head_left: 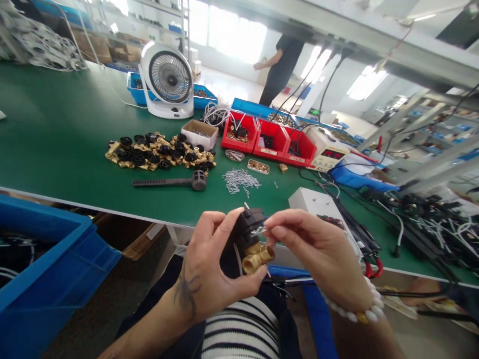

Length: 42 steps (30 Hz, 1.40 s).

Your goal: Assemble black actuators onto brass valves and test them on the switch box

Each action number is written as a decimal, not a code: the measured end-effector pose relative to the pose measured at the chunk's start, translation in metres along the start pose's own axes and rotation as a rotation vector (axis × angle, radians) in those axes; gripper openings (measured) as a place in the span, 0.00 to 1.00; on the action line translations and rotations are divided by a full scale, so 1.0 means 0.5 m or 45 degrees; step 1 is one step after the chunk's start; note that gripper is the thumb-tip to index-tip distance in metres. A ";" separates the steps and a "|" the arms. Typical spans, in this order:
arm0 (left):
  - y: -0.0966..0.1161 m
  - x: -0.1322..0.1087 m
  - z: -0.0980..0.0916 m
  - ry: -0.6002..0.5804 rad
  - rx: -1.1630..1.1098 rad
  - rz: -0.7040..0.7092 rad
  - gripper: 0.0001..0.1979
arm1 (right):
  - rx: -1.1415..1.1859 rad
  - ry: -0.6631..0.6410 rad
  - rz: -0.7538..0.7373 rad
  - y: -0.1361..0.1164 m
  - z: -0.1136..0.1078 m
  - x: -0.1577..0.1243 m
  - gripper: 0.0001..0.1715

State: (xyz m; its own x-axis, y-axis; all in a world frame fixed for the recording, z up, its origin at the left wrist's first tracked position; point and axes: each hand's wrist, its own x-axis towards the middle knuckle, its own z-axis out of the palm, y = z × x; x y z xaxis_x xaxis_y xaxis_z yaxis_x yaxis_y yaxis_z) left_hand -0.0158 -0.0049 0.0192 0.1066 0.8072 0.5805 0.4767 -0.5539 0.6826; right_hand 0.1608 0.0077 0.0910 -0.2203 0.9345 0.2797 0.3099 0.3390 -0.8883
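My left hand (213, 269) is closed round a brass valve body (258, 257) topped by a black housing (251, 222), held up over my lap in front of the table edge. Fingers and thumb of my right hand (318, 252) pinch a small silver wire clip (258, 231) against the side of the black housing. A short metal pin sticks up from the housing's top. On the table beyond lies a loose heap of similar silver clips (239, 179). To its left rests a dark grey mallet-shaped tool (168, 182), in front of a pile of brass fittings with black caps (160, 149).
Red bins (275, 142) and a small cardboard box (199, 134) stand behind the clips. A white fan (168, 80) is at the back. A grey-white box (318, 204), cables and a power supply (325, 149) lie right. A blue crate (48, 269) is lower left. Another person (282, 65) stands beyond.
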 end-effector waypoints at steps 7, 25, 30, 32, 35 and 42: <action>0.002 -0.004 -0.002 -0.017 -0.006 -0.002 0.36 | -0.488 -0.032 -0.286 -0.013 -0.004 -0.004 0.06; -0.053 -0.009 0.028 -0.200 -0.058 -0.043 0.35 | -0.583 -0.184 -0.405 0.051 0.025 0.005 0.09; -0.095 -0.001 0.056 -0.261 -0.261 -0.213 0.35 | -0.624 -0.097 -0.211 0.149 -0.013 0.028 0.20; -0.111 0.009 0.067 -0.250 -0.312 -0.282 0.34 | -0.821 0.018 -0.078 0.207 -0.037 0.032 0.31; -0.136 0.019 0.088 -0.203 -0.363 -0.356 0.35 | -1.242 0.006 0.154 0.291 -0.055 0.016 0.34; -0.171 0.011 0.115 -0.199 -0.408 -0.398 0.36 | -1.159 0.023 0.243 0.332 -0.038 -0.023 0.29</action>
State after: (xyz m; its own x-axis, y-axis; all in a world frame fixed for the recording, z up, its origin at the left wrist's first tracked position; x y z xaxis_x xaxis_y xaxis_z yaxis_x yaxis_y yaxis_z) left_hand -0.0059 0.0586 -0.0619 0.1425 0.9526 0.2686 0.2163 -0.2948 0.9308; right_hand 0.2325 0.0553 -0.0526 -0.0789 0.9821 0.1709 0.9473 0.1273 -0.2939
